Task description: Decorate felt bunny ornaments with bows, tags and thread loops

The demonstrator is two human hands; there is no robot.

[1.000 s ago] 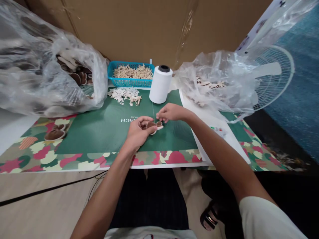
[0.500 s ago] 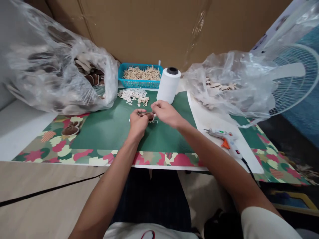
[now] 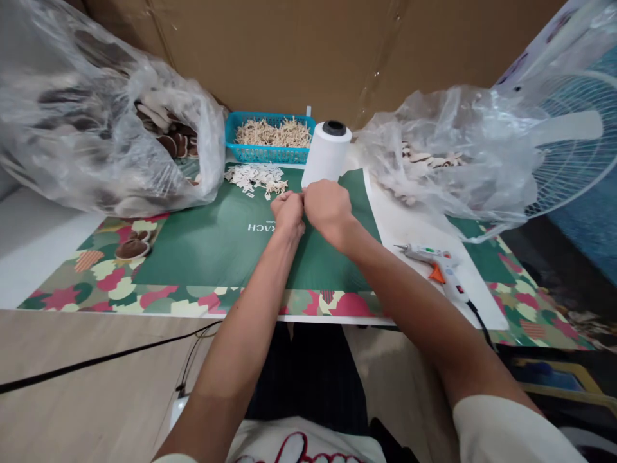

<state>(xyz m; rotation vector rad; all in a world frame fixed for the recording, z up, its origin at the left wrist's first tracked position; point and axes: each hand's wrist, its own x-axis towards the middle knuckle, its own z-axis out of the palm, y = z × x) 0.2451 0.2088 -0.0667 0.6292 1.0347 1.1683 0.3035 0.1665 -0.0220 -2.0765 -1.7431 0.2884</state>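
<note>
My left hand point(image 3: 288, 215) and my right hand point(image 3: 328, 204) meet over the green mat point(image 3: 202, 251), just in front of a white cone of thread point(image 3: 324, 154). Both are closed, fingertips pressed close together, and whatever is between them is hidden. Left of the cone lies a pile of small white tags point(image 3: 253, 177), with a few beige cord loops point(image 3: 276, 188) at its edge. Brown pieces with pale rims point(image 3: 132, 247) rest at the left side of the mat.
Behind the tags stands a blue basket point(image 3: 270, 154) of beige cords. A clear bag point(image 3: 110, 161) of brown and cream pieces bulges at left, another bag point(image 3: 448, 173) at right, beside a fan point(image 3: 573, 148). A glue gun point(image 3: 436, 260) lies on white board at right.
Both hands have moved away from me, towards the cone, and closed together. The brown piece seen in my left hand before is now out of sight.
</note>
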